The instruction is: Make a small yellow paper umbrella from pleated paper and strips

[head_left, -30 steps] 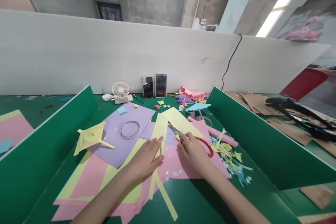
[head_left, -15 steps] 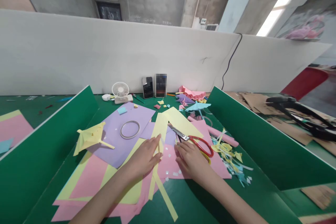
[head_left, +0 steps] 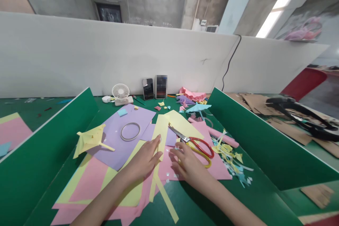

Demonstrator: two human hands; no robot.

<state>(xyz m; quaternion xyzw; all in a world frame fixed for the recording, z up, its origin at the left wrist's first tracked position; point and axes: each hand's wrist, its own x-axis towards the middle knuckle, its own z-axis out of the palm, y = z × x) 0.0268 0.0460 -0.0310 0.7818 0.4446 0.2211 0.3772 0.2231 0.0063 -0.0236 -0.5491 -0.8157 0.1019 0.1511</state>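
Observation:
My left hand point(head_left: 147, 156) rests with fingers stretched out on a yellow paper strip point(head_left: 161, 127), thumb apart. Over pink paper point(head_left: 194, 174), my right hand point(head_left: 188, 161) hovers or rests lightly, fingers spread and slightly bent; I cannot tell if it touches the sheet. Just beyond it lie scissors point(head_left: 188, 140) with one red and one yellow handle, blades partly apart and pointing up-left over yellow paper point(head_left: 180, 122). Narrow yellow strips point(head_left: 166, 199) trail toward me below my left hand. Small whitish bits point(head_left: 167, 174) are scattered between the hands.
A tape ring point(head_left: 130, 131) lies on purple paper point(head_left: 111, 157), beside a yellow paper umbrella point(head_left: 91, 140). Paper scraps point(head_left: 234, 162) gather at right, near a blue paper umbrella point(head_left: 198, 108). Green side panels point(head_left: 246, 130) flank the work area. A fan point(head_left: 120, 93) and phones point(head_left: 148, 89) stand behind.
My right hand has shifted slightly left, off the scissors' handles, with its fingers more spread. My left hand stays on the yellow strip. The view has shifted slightly.

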